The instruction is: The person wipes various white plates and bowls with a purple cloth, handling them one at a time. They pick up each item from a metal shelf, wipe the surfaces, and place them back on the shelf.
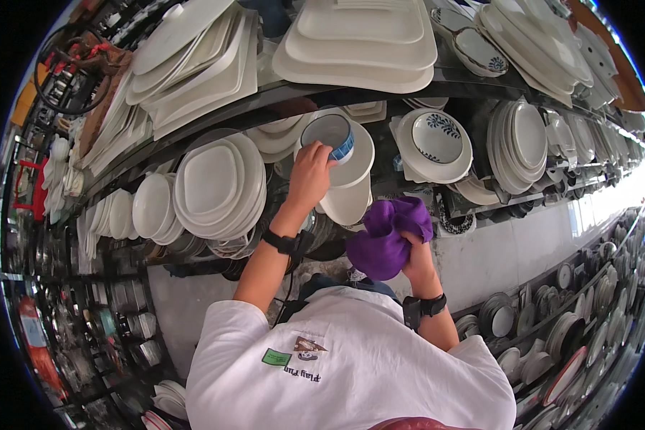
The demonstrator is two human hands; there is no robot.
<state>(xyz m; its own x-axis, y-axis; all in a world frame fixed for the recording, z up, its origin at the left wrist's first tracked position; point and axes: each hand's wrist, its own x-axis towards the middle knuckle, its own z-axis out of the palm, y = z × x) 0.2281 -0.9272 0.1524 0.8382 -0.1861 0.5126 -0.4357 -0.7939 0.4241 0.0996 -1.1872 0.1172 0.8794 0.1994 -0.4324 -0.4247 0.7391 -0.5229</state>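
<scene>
My left hand (pixel 313 174) grips the near rim of a bowl (pixel 328 134) with a pale inside and a blue patterned outside. The bowl is at a stack of white plates (pixel 356 161) on the shelf; whether it rests on them I cannot tell. Bunched in my right hand (pixel 418 257) is a purple cloth (pixel 381 236), held in front of the shelf edge. Just right of the bowl, a white dish with a blue leaf pattern (pixel 437 135) lies on a larger white plate (pixel 465 156).
Large white rectangular platters (pixel 355 59) are stacked on the upper shelf above my hands. Stacked white plates (pixel 209 183) stand left of my left arm. More dishes (pixel 561 333) fill a rack at the lower right, across a pale floor (pixel 494 255).
</scene>
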